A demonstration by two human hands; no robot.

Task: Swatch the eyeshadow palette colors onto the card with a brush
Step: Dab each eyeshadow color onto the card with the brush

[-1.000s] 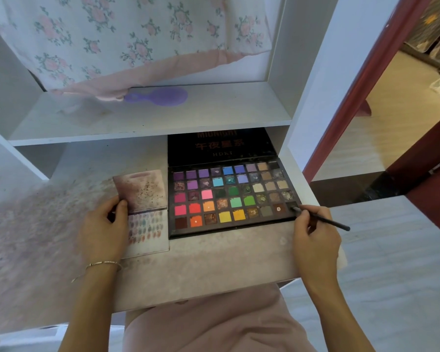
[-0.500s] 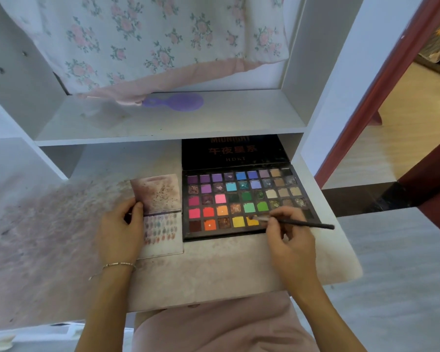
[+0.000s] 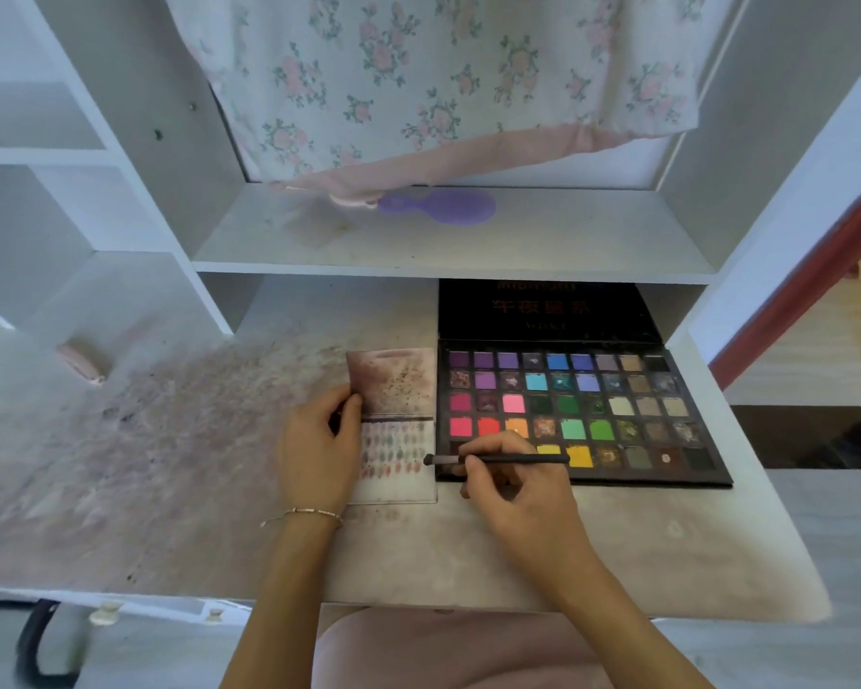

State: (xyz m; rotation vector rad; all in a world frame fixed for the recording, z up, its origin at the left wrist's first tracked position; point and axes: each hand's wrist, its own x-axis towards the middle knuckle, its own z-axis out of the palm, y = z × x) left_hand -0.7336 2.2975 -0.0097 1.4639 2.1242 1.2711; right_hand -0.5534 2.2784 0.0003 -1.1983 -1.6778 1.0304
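An open black eyeshadow palette [image 3: 617, 415] with several rows of coloured pans lies on the desk, its lid propped against the back. Left of it lies the swatch card [image 3: 393, 469], covered with small colour dabs, and a stained flap stands above it. My left hand [image 3: 316, 447] holds the card's left edge, thumb on the flap. My right hand [image 3: 513, 482] pinches a thin black brush [image 3: 518, 459] that lies level. The bristle tip sits at the card's right edge, over the palette's lower left corner.
The white desk [image 3: 518, 549] is smeared with pigment dust on its left half. A purple hairbrush [image 3: 438, 206] lies on the shelf above, under a hanging floral cloth [image 3: 443, 82]. A pink object [image 3: 83, 363] sits at far left. The desk's right edge drops to the floor.
My right hand carried the brush leftward, from the palette's lower right pans across the bottom row to the card's edge. My left hand stayed on the card. The camera shifted closer.
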